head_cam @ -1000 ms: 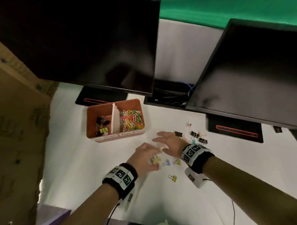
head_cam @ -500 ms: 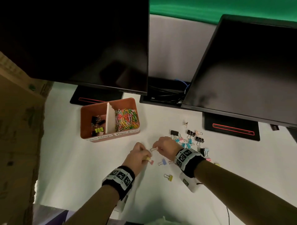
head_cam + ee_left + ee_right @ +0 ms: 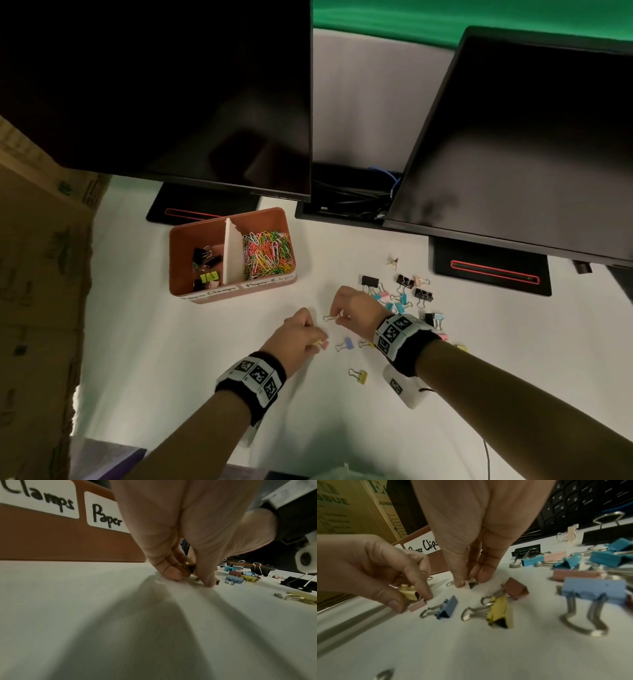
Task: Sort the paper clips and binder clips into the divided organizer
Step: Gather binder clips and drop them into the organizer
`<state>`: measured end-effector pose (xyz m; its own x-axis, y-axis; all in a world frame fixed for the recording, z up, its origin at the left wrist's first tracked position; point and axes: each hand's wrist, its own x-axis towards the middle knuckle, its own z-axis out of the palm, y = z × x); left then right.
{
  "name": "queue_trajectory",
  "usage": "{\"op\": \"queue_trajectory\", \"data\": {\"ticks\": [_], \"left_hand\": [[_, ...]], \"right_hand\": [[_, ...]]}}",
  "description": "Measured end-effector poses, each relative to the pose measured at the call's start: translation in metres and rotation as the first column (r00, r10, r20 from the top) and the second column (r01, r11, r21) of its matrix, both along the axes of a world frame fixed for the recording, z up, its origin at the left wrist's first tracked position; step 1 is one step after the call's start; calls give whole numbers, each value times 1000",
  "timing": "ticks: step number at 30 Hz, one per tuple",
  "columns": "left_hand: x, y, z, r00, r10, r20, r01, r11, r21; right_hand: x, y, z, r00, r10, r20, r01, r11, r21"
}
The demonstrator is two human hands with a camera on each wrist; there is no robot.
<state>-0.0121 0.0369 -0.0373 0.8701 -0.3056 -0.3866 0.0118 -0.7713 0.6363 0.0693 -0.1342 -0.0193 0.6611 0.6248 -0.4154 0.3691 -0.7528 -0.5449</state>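
Observation:
A brown divided organizer stands at the back left. Its left compartment holds a few binder clips and its right one a heap of coloured paper clips. My left hand keeps a yellow binder clip in its curled fingers and pinches a pink binder clip that lies on the table. Just right of it, my right hand pinches a small pale pink binder clip against the table. Loose blue and yellow binder clips lie below the hands, and several more behind my right wrist.
Two dark monitors overhang the white table, with their stands and cables behind. Cardboard boxes wall off the left side. A black keyboard lies beyond the clips.
My right hand, spread flat a second ago, has curled and now pinches a small clip. My left hand has come down onto the pink clip with the yellow one still in it.

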Motion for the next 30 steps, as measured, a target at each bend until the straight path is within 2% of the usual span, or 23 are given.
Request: {"op": "queue_trajectory", "data": {"ticks": [11,20,23,25,28,30], "left_hand": [[-4,-4,-8,989,104,107,-109,993,42],[-2,-2,-6,990,140,11,-140,984,106],[-1,6,10,978,205,-44,-203,978,47],[-1,17,29,965,259,-32,-260,965,-18],[-1,50,68,913,404,55,-399,913,-92],[3,80,90,845,511,160,-508,859,-61]], "right_hand": [[0,4,-1,999,-18,-47,15,997,-72],[-2,5,-3,999,-13,-39,10,996,-89],[-4,4,1,998,20,-58,-24,997,-74],[-3,7,10,998,34,-60,-36,999,-37],[4,25,38,999,39,-8,-39,996,77],[14,52,61,998,46,46,-54,981,188]]}}
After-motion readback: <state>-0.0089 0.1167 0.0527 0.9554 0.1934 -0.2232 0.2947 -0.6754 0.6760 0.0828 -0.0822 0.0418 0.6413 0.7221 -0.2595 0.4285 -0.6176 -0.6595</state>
